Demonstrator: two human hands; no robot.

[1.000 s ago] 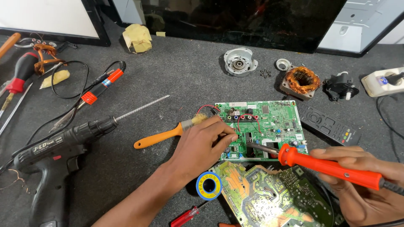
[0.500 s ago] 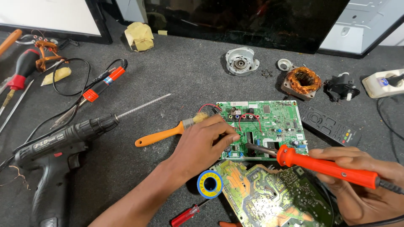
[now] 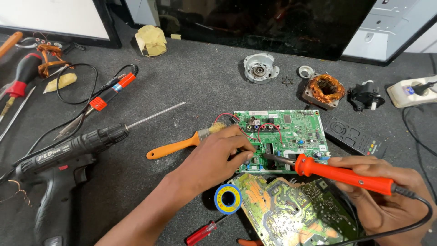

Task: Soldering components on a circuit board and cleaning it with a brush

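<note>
Soldering iron (image 3: 346, 175): we grip its orange handle in our right hand (image 3: 387, 200), fingers wrapped, tip on the board.
Green circuit board (image 3: 291, 132): under our left hand (image 3: 218, 157), fingertips pinched at its near edge.
Brush (image 3: 182, 145): just beyond our left hand.
Drill (image 3: 59, 159): well left.
</note>
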